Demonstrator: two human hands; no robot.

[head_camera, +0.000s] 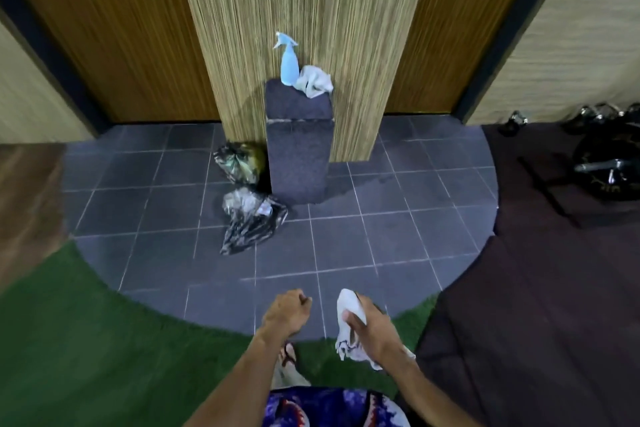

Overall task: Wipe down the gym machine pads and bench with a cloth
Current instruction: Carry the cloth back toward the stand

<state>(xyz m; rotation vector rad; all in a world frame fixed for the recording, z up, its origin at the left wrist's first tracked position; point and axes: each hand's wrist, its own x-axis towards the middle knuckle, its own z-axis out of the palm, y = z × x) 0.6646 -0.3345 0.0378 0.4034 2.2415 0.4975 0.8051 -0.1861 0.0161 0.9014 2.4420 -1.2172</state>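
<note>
White cloth (349,329) clutched in right hand (372,329), ends dangling below the grip; left hand (285,314) just beside, fisted, holding nothing; spray bottle (288,62) well ahead.

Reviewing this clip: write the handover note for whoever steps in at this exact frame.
Left hand: closed in a loose fist, nothing visible in it.
Right hand: gripping a white cloth.
Spray bottle and a second cloth sit on the dark block ahead, by the striped column.
Dumbbells lie on the dark mat to the right.
No machine pad or bench in view; wiping progress cannot be judged. All wiping assumed still to do.
</note>
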